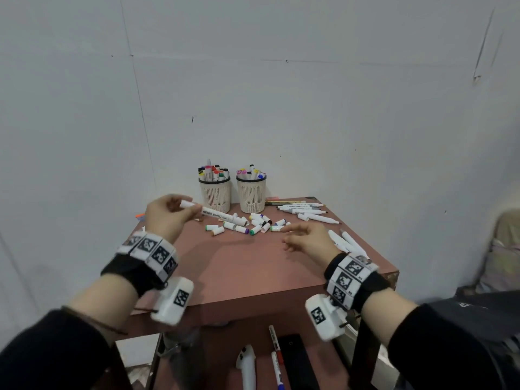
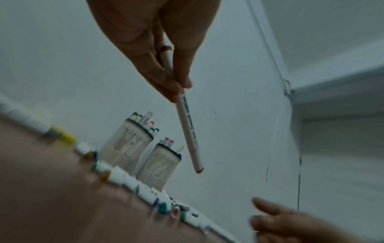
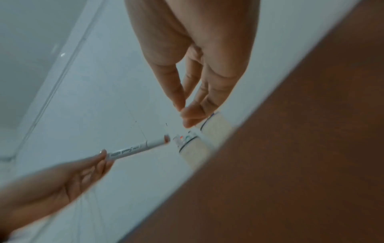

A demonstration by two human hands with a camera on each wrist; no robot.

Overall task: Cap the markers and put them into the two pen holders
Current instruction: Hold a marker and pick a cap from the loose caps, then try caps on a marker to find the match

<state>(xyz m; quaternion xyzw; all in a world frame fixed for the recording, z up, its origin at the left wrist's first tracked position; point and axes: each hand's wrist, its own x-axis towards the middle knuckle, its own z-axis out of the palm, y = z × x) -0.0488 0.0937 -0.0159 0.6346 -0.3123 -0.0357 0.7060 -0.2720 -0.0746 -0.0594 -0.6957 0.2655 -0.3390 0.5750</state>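
The left hand (image 1: 166, 213) pinches a white marker (image 1: 218, 216) near one end between thumb and fingertips, holding it in the air over the surface (image 1: 253, 271), its far end pointing toward the two holders. Black script runs along the barrel, too blurred to read. In the left wrist view the marker's far end (image 2: 199, 170) shows a brownish tip or cap; I cannot tell which. The right hand (image 1: 308, 239) hovers just above the surface with fingers loosely spread, holding nothing, its fingertips near the scattered caps (image 1: 253, 223).

The caps are short white cylinders with coloured ends: green, purple, orange, black. Both holders, left (image 1: 215, 197) and right (image 1: 251, 197), are cream perforated plastic cups with dark rims, standing side by side at the back edge, each stuffed with upright markers. More white markers (image 1: 305, 209) lie flat right of the holders. The surface is matte reddish-brown. Wristbands (image 1: 152, 250) carry black-and-white square codes.
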